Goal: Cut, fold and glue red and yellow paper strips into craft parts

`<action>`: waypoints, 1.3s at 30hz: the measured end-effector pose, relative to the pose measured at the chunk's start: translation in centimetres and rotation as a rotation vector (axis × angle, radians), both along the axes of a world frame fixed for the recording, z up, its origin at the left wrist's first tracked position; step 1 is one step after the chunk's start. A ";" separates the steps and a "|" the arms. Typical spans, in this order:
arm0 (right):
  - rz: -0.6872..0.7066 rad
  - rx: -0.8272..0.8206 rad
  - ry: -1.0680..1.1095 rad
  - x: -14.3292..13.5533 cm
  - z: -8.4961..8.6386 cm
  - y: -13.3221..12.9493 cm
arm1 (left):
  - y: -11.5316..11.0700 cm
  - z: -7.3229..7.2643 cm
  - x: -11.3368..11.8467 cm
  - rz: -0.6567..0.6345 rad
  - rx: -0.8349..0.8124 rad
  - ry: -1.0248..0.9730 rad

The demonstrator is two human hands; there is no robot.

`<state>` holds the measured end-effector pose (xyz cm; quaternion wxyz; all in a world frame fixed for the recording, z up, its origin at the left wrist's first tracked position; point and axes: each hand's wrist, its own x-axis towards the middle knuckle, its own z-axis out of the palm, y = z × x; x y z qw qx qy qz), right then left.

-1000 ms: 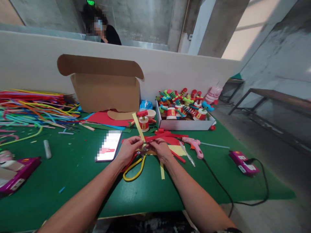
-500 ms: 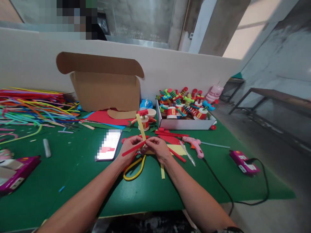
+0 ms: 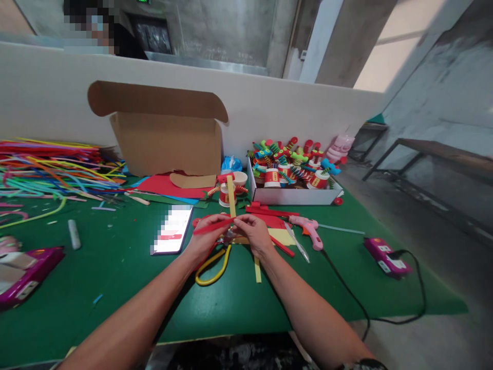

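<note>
Above the green table, both hands pinch the place where a red paper strip and a yellow paper strip cross. My left hand is closed, with the red strip running leftward over its fingers. My right hand is closed with thumb and fingertips at the crossing; the yellow strip stands nearly upright from there. Fingers hide the crossing itself. Scissors with yellow handles lie beneath my left hand. Another yellow strip pokes out under my right wrist. Behind the strips stands a paper-cup figure.
A pink glue gun and a white pen lie at right, near a purple power strip. A phone is at left. Behind stand a white box of cup figures and a cardboard box. Colourful strips are heaped far left.
The yellow strip has swung rightward from a leftward lean to nearly upright. The red strip's free left end has risen, so it slants less. Both hands have stayed close together.
</note>
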<state>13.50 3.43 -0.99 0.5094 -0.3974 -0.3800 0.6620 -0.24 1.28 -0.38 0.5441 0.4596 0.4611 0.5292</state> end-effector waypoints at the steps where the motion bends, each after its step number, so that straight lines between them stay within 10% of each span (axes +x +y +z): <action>1: -0.005 -0.009 0.021 0.0 0.0 0.0 | 0.0 -0.1 0.0 0.005 0.001 0.000; 28: 0.029 -0.123 0.008 -0.4 -0.6 -0.1 | 0.5 -0.6 -0.4 0.019 0.010 0.014; 39: 0.026 0.082 -0.117 -0.4 -0.2 -0.2 | 0.7 -0.6 -0.4 0.010 -0.027 0.009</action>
